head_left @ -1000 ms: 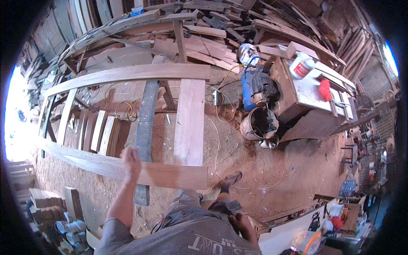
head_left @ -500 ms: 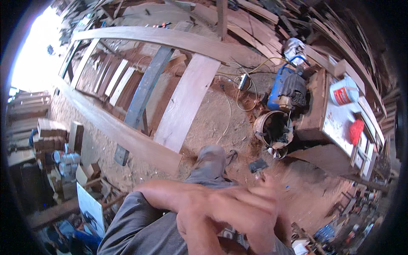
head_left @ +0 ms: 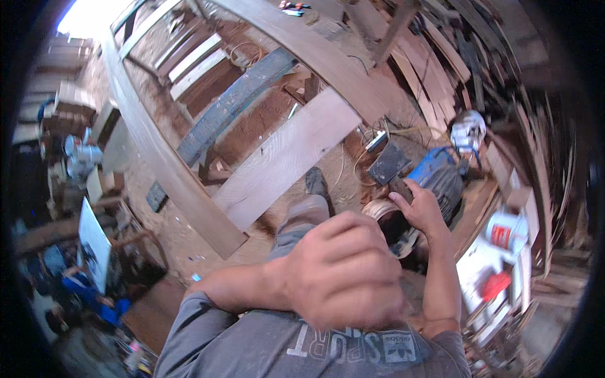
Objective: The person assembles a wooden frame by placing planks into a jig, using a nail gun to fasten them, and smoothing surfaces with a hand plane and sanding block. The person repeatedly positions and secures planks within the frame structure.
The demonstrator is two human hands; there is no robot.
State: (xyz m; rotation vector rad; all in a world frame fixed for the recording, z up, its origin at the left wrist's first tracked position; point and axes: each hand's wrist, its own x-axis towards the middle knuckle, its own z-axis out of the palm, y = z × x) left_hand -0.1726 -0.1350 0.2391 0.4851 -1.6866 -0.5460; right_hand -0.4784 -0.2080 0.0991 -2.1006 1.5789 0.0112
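Observation:
My right hand (head_left: 419, 211) grips the short handle of a dark, flat, square-bladed tool (head_left: 389, 164), perhaps a scraper, held up beside the blue compressor. My left hand (head_left: 346, 271) is curled into a fist in front of my chest, close to the camera and slightly blurred. Whatever its fingers may hold is hidden. Ahead of me lies a large wooden frame (head_left: 148, 135) of long boards with crosspieces. Its nearest crosspiece is a wide pale board (head_left: 287, 157). A worn blue-grey plank (head_left: 236, 104) passes beneath the frame. Neither hand touches the frame.
A blue air compressor (head_left: 435, 170) stands at right beside an open bucket (head_left: 384, 211). A white tub (head_left: 506, 232) and a red bundle (head_left: 496, 286) rest on a white-topped bench. Cables and a power strip (head_left: 376, 140) lie on the dirt floor. Timber (head_left: 428, 75) is piled behind.
My right hand has raised the square-bladed tool up and away from my body. My left hand has closed from loosely spread fingers into a fist. The view has turned and shifted.

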